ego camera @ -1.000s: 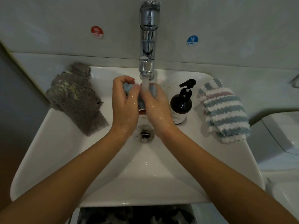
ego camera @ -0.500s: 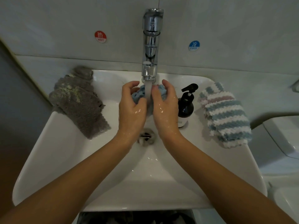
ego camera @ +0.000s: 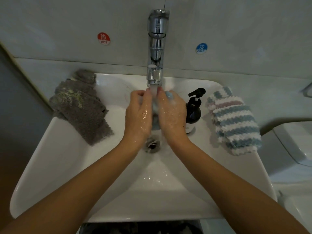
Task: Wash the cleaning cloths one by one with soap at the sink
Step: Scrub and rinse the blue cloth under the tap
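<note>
Item: blue cloth [ego camera: 168, 94], bunched between your left hand [ego camera: 137, 114] and right hand [ego camera: 172, 114], both gripping it under the tap [ego camera: 156, 48] stream so water runs through it.

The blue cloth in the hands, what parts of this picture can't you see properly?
- Blue cloth: head view, mostly hidden between left hand and right hand.
- Soap bottle: label partly behind the right hand.
- Drain: blurred by running water.

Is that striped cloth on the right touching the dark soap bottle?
Apart. The head view shows a strip of bare white sink between the striped cloth and the soap bottle.
</note>
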A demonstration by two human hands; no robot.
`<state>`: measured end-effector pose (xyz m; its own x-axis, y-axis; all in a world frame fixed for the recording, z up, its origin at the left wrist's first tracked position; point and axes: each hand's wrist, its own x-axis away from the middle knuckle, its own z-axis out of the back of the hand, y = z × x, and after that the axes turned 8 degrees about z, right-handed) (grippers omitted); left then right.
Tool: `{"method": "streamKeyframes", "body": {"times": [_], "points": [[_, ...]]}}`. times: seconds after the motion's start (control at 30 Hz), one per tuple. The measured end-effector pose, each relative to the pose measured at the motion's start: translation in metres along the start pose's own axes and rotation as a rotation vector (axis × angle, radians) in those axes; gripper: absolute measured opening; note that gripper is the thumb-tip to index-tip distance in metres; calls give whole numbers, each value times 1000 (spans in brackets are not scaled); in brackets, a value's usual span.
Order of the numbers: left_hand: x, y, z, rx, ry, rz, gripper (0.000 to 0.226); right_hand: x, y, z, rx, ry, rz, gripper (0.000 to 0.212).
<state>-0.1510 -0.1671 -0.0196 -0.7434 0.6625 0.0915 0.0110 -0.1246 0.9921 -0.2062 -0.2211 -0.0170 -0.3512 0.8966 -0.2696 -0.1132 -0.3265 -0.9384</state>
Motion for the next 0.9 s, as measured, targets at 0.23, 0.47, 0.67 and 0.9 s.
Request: {"method": "streamKeyframes", "body": {"times": [0.23,0.47,0.67,0.9], "points": [[0,0,2,-126,-57,37,57,5,-2,3,-85,47,-96,39],[2,-8,-1,-142,-17,-44,43,11,2,-7,-222,23,-145,26],[-1,-11,2,-174,13,-67,31,13,-2,-11,-234,21,-193,46],[-4,-4,-2,-76,13,-62,48,9,-6,-9,-248,11,-269,39]]}}
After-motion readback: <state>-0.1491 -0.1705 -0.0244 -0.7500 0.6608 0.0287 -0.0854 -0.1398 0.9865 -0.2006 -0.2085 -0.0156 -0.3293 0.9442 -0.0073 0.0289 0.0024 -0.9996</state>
